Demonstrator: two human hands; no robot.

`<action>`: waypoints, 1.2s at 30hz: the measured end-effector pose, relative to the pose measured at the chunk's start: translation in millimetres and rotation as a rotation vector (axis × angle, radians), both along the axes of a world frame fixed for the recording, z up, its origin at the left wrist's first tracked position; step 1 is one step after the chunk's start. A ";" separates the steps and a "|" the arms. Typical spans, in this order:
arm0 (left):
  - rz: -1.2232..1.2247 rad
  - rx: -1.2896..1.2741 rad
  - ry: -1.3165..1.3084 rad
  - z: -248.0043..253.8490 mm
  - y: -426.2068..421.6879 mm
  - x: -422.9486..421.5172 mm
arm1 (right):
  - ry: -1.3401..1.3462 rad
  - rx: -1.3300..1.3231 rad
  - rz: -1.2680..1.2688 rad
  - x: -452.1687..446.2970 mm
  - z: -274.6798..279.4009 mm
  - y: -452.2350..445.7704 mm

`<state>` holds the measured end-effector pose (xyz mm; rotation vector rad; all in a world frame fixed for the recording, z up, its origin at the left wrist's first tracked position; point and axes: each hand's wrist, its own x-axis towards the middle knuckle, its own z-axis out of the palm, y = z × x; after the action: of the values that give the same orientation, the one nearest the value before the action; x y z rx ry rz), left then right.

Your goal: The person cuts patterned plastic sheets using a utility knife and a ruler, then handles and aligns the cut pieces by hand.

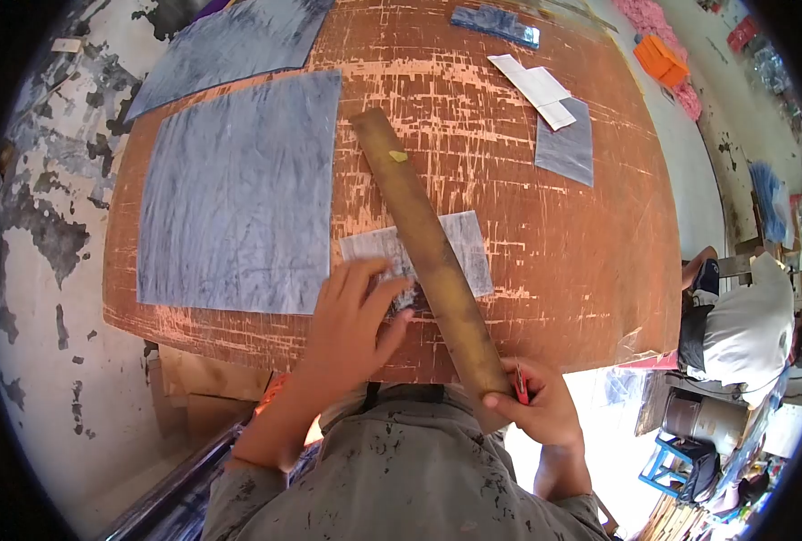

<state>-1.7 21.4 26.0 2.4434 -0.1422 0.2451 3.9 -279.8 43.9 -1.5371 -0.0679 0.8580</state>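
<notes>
A long brown straightedge [423,230] with a yellow patch slants across the table's front half. Its near end is gripped by my right hand [545,408]. The same hand also holds a small red tool [522,386] that looks like a utility knife, its tip hard to make out. Beneath the straightedge lies a small grey streaked sheet [467,248], partly covered. My left hand [356,311] hovers over or touches that sheet's left part, fingers curved and apart, slightly blurred, with nothing visible in them. To its left lies a large grey streaked sheet [239,194].
The brown table [617,243] has a scored, worn top. Another grey sheet [239,45] lies far left. At the far right are white strips [536,90] on a grey piece [568,149], and a blue-grey bundle [494,24]. A person [743,329] sits beyond the right edge.
</notes>
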 end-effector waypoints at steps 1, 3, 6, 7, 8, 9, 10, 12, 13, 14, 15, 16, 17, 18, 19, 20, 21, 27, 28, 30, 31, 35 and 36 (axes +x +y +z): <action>-0.011 0.067 -0.049 -1.2 3.1 10.0 | 0.003 0.000 -0.001 -3.9 -1.8 -2.3; -0.025 0.137 -0.101 -4.5 3.7 16.3 | -0.102 -0.114 -0.015 -13.0 -6.2 -6.3; -0.005 0.118 0.006 -10.8 -2.3 12.6 | -0.215 -0.470 -0.044 -21.7 4.7 -1.5; -0.014 0.119 0.010 -10.6 -7.3 9.9 | -0.208 -0.469 -0.051 -25.2 1.8 -1.2; 0.029 0.126 0.034 -9.3 -14.8 6.7 | -0.367 -0.461 -0.020 -28.2 -2.9 -1.5; 0.072 0.132 0.058 -9.3 -20.5 5.0 | -0.526 -0.454 0.012 -29.3 -6.0 -2.3; 0.067 0.132 0.062 -11.0 -23.3 4.7 | -0.521 -0.454 0.008 -28.3 -8.0 -3.5; 0.149 0.149 0.048 -14.0 -27.2 4.8 | -0.674 -0.514 0.106 -28.2 -10.7 -6.5; 0.145 0.150 0.056 -15.1 -29.2 6.3 | -0.665 -0.513 0.104 -27.8 -7.6 -7.6; 0.135 0.160 0.006 -16.0 -31.1 8.7 | -0.697 -0.569 0.180 -26.3 -1.3 -8.3; 0.126 0.168 -0.043 -17.1 -32.8 11.1 | -0.728 -0.624 0.258 -25.1 1.4 -9.4; 0.124 0.170 -0.033 -17.9 -33.9 15.5 | -0.718 -0.622 0.260 -26.0 -1.2 -11.0; 0.049 0.097 -0.077 -18.5 -34.8 21.4 | -0.742 -0.645 0.245 -28.9 -4.4 -13.2; -0.026 0.022 -0.123 -19.1 -35.4 25.1 | -0.768 -0.668 0.230 -30.5 -7.4 -15.3; -0.030 0.022 -0.115 -19.0 -35.8 26.3 | -0.759 -0.668 0.228 -29.8 -9.7 -18.5; -0.050 0.096 -0.044 -18.4 -36.3 27.2 | -0.768 -0.611 0.259 -28.6 -11.3 -23.0; -0.068 0.170 0.027 -18.6 -36.8 28.2 | -0.778 -0.553 0.290 -27.3 -13.0 -25.6; -0.025 0.122 0.027 -22.2 -37.2 27.0 | -0.780 -0.449 0.198 -36.0 -34.8 -27.3; -0.023 0.120 0.034 -21.8 -37.5 26.9 | -0.774 -0.449 0.203 -37.7 -34.7 -29.0; -0.030 0.132 0.036 -21.5 -37.1 28.4 | -0.642 -0.445 0.174 -38.9 -35.9 -30.7; -0.028 0.131 0.042 -21.4 -37.0 28.7 | -0.637 -0.444 0.178 -38.3 -40.5 -30.0; -0.036 0.147 0.061 -21.6 -36.7 28.0 | -0.805 -0.383 0.097 -37.1 -50.7 -30.2; -0.035 0.160 0.071 -21.8 -36.7 28.1 | -0.797 -0.415 0.124 -36.6 -49.5 -31.9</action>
<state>26.3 -15.3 4.2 2.6020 -0.1790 0.1352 -32.7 -311.6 -5.6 -2.2110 -0.5976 0.3101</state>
